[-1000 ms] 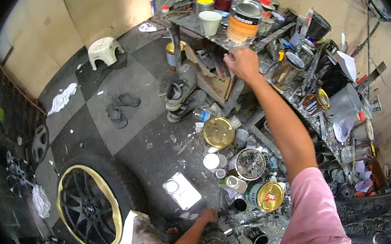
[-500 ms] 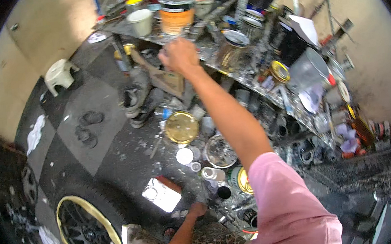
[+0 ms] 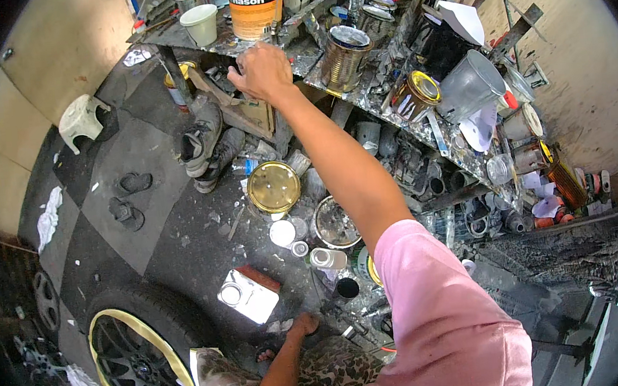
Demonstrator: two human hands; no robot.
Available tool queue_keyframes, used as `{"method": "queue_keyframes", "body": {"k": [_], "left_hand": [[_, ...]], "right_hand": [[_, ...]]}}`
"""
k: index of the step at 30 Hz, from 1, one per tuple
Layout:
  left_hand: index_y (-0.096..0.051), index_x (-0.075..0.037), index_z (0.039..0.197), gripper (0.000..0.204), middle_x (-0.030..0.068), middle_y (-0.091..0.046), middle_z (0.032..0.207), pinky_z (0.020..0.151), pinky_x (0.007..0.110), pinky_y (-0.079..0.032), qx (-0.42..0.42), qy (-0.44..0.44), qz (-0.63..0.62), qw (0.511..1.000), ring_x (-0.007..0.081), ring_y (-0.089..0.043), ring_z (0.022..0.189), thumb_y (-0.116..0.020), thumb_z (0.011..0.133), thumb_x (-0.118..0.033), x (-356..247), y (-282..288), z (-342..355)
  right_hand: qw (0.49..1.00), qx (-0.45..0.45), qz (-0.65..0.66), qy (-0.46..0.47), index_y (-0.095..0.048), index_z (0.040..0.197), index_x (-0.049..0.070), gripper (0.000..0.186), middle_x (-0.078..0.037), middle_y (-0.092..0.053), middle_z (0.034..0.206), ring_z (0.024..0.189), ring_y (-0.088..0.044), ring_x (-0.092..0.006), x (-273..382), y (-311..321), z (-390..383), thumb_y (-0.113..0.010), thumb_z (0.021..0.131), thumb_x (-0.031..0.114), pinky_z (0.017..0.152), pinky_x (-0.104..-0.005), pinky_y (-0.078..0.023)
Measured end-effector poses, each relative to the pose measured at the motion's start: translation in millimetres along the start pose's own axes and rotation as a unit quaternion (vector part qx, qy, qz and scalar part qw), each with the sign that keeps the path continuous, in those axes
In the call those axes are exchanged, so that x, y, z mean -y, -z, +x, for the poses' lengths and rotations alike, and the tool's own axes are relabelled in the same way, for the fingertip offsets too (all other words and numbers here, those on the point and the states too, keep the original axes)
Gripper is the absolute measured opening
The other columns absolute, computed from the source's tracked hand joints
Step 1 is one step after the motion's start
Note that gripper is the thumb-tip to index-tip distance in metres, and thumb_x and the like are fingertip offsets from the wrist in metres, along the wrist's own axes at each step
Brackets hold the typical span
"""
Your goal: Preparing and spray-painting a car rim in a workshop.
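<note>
My right hand (image 3: 262, 73) reaches out over the front edge of the cluttered workbench (image 3: 226, 46). Its thumb stands apart from bent fingers, and I see nothing held. Just beyond it stands a large paint can (image 3: 256, 8) with an orange and black label. A white plastic cup (image 3: 199, 25) is to the left of that can. Low in the view, my left hand (image 3: 307, 323) hangs close to my knee, its fingers mostly hidden. Near it are a black cup (image 3: 347, 288) and a white rectangular can (image 3: 249, 296) on the floor.
A wheel (image 3: 142, 367) with a tape-edged rim lies at lower left. Shoes (image 3: 202, 136), sandals (image 3: 128, 203) and a white stool (image 3: 84, 122) are on the checkered floor. A gold lid (image 3: 274, 187) sits below the bench. A grey bucket (image 3: 471, 86) and several cans crowd its right side.
The view has shifted, so the bench and floor things appear farther left and, near the top, higher. My right hand stays near the bench edge, now sharper, with its thumb spread. My left hand remains low.
</note>
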State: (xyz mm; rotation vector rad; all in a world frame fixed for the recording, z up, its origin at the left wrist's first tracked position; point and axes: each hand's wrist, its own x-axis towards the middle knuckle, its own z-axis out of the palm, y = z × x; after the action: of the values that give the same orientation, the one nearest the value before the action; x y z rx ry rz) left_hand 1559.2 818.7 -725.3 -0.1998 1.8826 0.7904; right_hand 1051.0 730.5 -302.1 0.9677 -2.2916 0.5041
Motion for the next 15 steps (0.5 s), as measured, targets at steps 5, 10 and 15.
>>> {"method": "queue_keyframes", "body": {"k": [5, 10, 15], "left_hand": [[-0.067, 0.004, 0.120, 0.051, 0.0292, -0.064, 0.125, 0.101, 0.051, -0.048, -0.035, -0.023, -0.050, 0.998, 0.0447, -0.059, 0.121, -0.055, 0.095, -0.039, 6.8, -5.5, -6.0], [-0.068, 0.004, 0.119, 0.053, 0.0290, -0.064, 0.124, 0.100, 0.051, -0.048, 0.003, 0.011, -0.122, 0.993, 0.0458, -0.059, 0.120, -0.057, 0.095, -0.041, 21.7, -27.3, 1.3], [-0.070, 0.004, 0.111, 0.049, 0.0266, -0.067, 0.119, 0.097, 0.052, -0.050, -0.096, -0.055, -0.044, 0.993, 0.0432, -0.062, 0.113, -0.051, 0.096, -0.038, 8.7, -24.6, -20.0]], "right_hand": [[0.985, -0.097, 0.094, 0.104, -0.068, 0.078, 0.008, 0.022, -0.007, -0.063, 0.075, 0.078, -0.061, -0.0285, 21.4, 63.9, -50.4, -0.076, 0.081, 0.028, 0.076, -0.0421, -0.043], [0.996, -0.013, -0.082, 0.044, -0.069, 0.094, 0.010, 0.020, -0.008, -0.058, 0.085, 0.088, -0.057, -0.0279, -10.0, 189.8, -151.8, -0.078, 0.078, 0.017, 0.078, -0.0426, -0.041], [0.917, 0.177, -0.339, 0.111, -0.070, 0.109, 0.012, 0.028, -0.008, -0.057, 0.107, 0.106, -0.056, -0.0253, -59.3, 225.3, -147.7, -0.057, 0.085, 0.009, 0.091, -0.0436, -0.043]]}}
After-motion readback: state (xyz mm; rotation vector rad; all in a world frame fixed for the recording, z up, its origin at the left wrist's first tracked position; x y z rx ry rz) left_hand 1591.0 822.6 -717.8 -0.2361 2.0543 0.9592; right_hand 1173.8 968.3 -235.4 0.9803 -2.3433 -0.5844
